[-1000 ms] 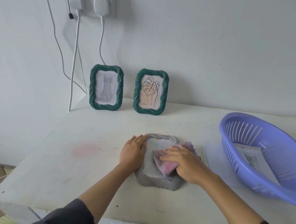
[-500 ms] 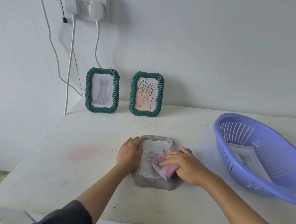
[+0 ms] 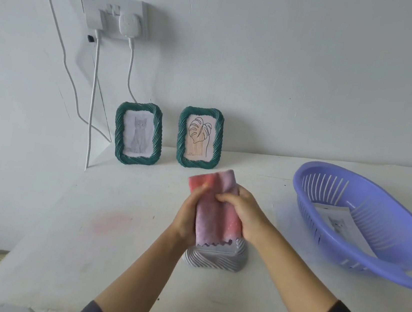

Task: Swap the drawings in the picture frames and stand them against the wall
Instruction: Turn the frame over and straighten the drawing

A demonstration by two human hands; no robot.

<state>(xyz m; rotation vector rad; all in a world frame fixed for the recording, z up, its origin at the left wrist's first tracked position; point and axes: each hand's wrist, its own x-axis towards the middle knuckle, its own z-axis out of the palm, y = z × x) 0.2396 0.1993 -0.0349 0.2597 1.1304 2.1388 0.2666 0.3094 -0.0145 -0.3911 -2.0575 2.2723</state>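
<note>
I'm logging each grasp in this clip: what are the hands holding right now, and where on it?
Both hands hold the pink cloth: left hand on its left edge, right hand on its right edge.

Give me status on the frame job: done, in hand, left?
Done, by the look of it: two green frames, cat and leaf, stand against the wall. In hand: left hand and right hand hold a pink cloth above the grey frame lying flat. Left: stand the grey frame up; a drawing sits in the basket.

Soft even daylight, faint shadows, wide-angle bending at edges, slight blur on the basket (image 3: 363,223)
</note>
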